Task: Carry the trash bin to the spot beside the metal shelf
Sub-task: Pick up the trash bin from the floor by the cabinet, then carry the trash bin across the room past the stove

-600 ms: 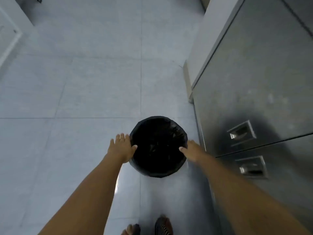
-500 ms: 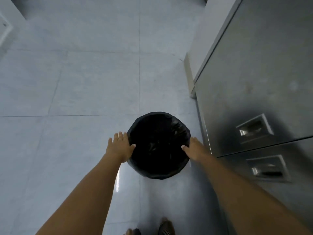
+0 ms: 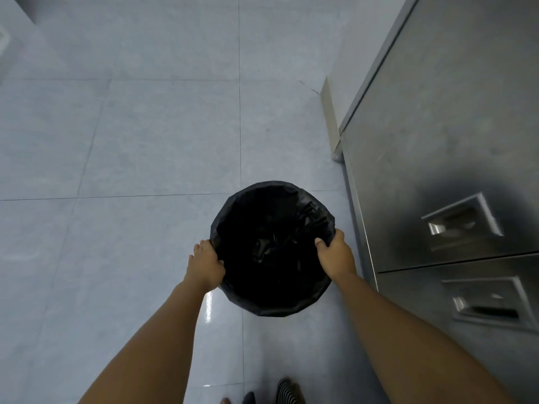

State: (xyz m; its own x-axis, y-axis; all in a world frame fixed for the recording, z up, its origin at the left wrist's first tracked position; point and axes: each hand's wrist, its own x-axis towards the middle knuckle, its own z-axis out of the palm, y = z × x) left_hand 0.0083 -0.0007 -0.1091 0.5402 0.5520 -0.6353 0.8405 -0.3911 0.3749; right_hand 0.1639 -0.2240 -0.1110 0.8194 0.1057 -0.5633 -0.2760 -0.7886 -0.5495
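Hands, left (image 3: 206,265) and right (image 3: 335,255), clamp closed on trash bin (image 3: 272,304) rim.

Both hands, left hand (image 3: 206,265) and right hand (image 3: 335,253), grip opposite rim edges of the trash bin (image 3: 272,301) (black liner inside), just beside the metal cabinet (image 3: 437,141) on the tiled floor (image 3: 131,141).

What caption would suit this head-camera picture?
Left hand and right hand grip opposite sides of a black-lined trash bin on tiled floor, beside a steel cabinet.
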